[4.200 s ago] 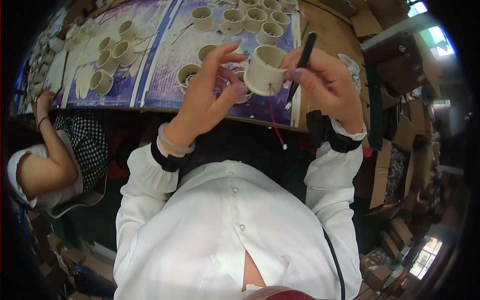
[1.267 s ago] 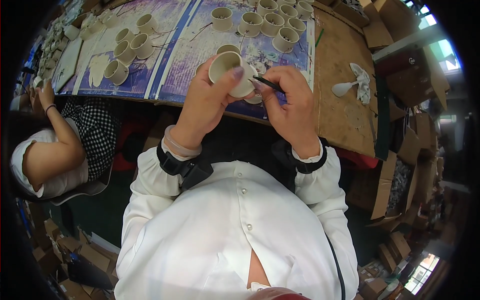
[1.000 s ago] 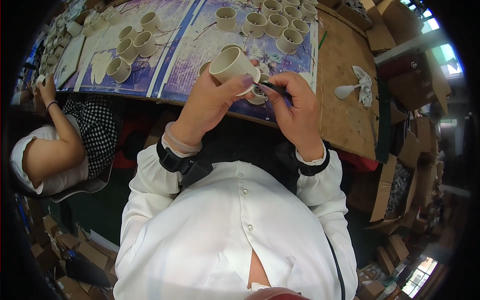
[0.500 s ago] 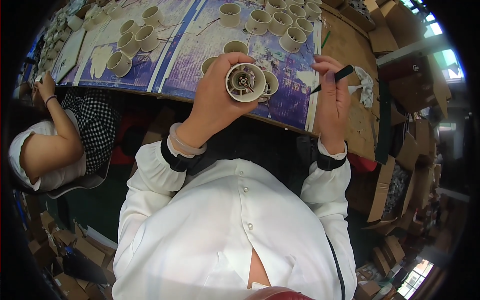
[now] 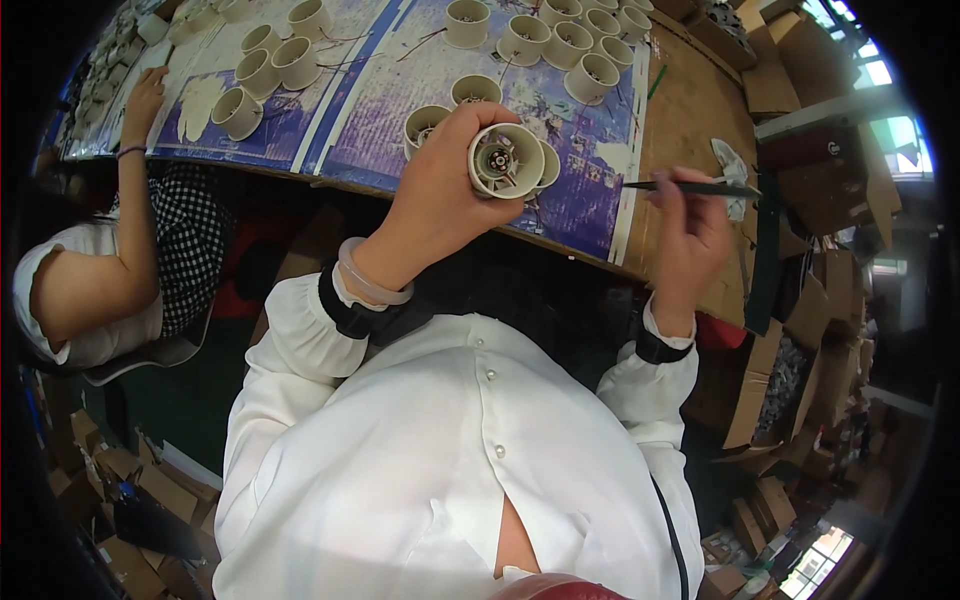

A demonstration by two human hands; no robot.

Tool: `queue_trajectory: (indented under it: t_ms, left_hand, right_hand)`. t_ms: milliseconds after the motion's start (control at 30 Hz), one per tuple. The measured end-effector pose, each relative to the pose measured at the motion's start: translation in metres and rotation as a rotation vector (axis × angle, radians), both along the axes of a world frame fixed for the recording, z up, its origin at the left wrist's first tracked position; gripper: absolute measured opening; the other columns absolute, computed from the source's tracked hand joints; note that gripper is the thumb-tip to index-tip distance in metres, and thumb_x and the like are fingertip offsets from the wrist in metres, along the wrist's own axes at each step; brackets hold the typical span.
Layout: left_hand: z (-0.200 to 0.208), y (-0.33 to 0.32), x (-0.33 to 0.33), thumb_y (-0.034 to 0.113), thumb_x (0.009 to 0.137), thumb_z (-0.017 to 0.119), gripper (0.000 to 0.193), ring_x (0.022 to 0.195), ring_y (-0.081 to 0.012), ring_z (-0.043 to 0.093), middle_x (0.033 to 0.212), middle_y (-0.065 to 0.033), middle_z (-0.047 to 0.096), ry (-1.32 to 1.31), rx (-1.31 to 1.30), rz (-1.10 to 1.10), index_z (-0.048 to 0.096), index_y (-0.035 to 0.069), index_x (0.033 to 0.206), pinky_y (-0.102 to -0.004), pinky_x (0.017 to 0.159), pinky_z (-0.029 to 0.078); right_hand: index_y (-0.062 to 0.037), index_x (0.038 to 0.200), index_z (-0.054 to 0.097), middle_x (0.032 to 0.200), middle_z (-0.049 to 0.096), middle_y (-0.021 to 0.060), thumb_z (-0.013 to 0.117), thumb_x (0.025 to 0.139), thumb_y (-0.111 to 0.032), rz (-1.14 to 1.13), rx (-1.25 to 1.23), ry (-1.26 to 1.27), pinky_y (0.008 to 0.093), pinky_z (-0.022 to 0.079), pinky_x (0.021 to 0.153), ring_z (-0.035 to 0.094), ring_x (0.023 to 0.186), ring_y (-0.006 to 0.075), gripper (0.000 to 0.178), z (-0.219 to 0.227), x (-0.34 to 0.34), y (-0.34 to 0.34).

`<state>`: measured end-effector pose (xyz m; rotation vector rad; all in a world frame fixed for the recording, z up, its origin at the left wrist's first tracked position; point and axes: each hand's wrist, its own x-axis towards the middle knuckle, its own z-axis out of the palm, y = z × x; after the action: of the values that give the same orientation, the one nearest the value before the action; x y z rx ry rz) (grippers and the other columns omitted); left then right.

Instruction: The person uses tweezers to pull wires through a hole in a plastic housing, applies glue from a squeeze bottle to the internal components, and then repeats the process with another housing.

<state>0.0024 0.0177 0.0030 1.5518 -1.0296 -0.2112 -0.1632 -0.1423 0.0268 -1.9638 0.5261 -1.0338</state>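
My left hand (image 5: 437, 172) is wrapped around a cream cup-shaped housing (image 5: 528, 160), its open end tilted up toward me. Inside it sits a round hub with spokes and thin reddish wires. Behind this piece, a similar housing (image 5: 550, 166) stands on the table, partly covered. Two more housings stand just beyond my left hand, one of them partly hidden by it. Off to the right, my right hand (image 5: 692, 235) grips dark tweezers (image 5: 715, 187), held nearly level with the thin tip pointing left toward the housing. The tips are apart from it.
Several wired cream housings (image 5: 523, 40) cluster at the table's far right, with another group (image 5: 258, 72) at left. A crumpled white cloth (image 5: 733, 165) lies on the brown board. Cardboard boxes (image 5: 760, 370) stand at right. A co-worker's arm (image 5: 140, 210) reaches onto the table at left.
The tweezers have turned from slanted to nearly level as my right hand moved slightly right and down. The housing in my left hand shifted a little right. The co-worker's hand reached farther up the table.
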Motion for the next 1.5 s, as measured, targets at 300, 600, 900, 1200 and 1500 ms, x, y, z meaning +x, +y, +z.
queue_trajectory:
  t_ms: [300, 600, 900, 1200, 1500]
  left_hand:
    - [0.006, 0.0, -0.006, 0.006, 0.065, 0.076, 0.054, 0.096, -0.0272, 0.061, 0.104, -0.0107, 0.059, 0.029, 0.034, -0.05, 0.05, 0.005, 0.112, -0.0334, 0.081, 0.048]
    - [0.007, 0.0, -0.006, 0.007, 0.064, 0.077, 0.054, 0.094, -0.0277, 0.061, 0.103, -0.0104, 0.059, 0.027, 0.028, -0.051, 0.05, 0.005, 0.111, -0.0336, 0.079, 0.048]
    - [0.006, 0.0, -0.007, 0.007, 0.064, 0.078, 0.054, 0.093, -0.0272, 0.061, 0.099, -0.0096, 0.061, 0.071, 0.033, -0.019, 0.05, 0.006, 0.11, -0.0337, 0.079, 0.048]
    - [0.0, 0.0, -0.004, 0.007, 0.065, 0.078, 0.053, 0.09, -0.0221, 0.061, 0.099, -0.0077, 0.061, 0.005, 0.042, 0.046, 0.05, 0.006, 0.111, -0.0308, 0.078, 0.049]
    - [-0.006, 0.002, -0.001, 0.006, 0.063, 0.077, 0.054, 0.091, -0.0271, 0.061, 0.098, -0.0088, 0.06, 0.008, 0.008, 0.033, 0.05, 0.007, 0.11, -0.0338, 0.078, 0.049]
  right_hand:
    - [0.0017, 0.103, 0.058, 0.092, 0.066, 0.0102, 0.064, 0.088, 0.001, 0.335, -0.1, -0.112, 0.0235, 0.049, 0.071, 0.062, 0.08, 0.0127, 0.016, 0.009, 0.032, 0.029]
    - [0.0008, 0.096, 0.062, 0.088, 0.065, 0.0037, 0.068, 0.086, -0.003, 0.257, -0.088, -0.005, 0.0185, 0.042, 0.065, 0.055, 0.072, 0.0063, 0.012, 0.009, 0.04, 0.037]
    - [0.0001, 0.096, 0.063, 0.084, 0.064, 0.002, 0.068, 0.087, -0.007, 0.189, -0.113, -0.083, 0.0187, 0.043, 0.064, 0.055, 0.07, 0.0062, 0.012, 0.002, 0.047, 0.044]
    - [-0.0003, 0.095, 0.063, 0.087, 0.064, 0.0029, 0.069, 0.087, -0.007, 0.224, -0.093, -0.105, 0.0206, 0.045, 0.067, 0.057, 0.073, 0.0075, 0.012, -0.001, 0.05, 0.044]
    - [-0.0001, 0.094, 0.063, 0.087, 0.063, 0.0038, 0.07, 0.086, -0.006, 0.216, -0.198, -0.105, 0.0213, 0.045, 0.069, 0.057, 0.075, 0.0089, 0.012, 0.0, 0.049, 0.045]
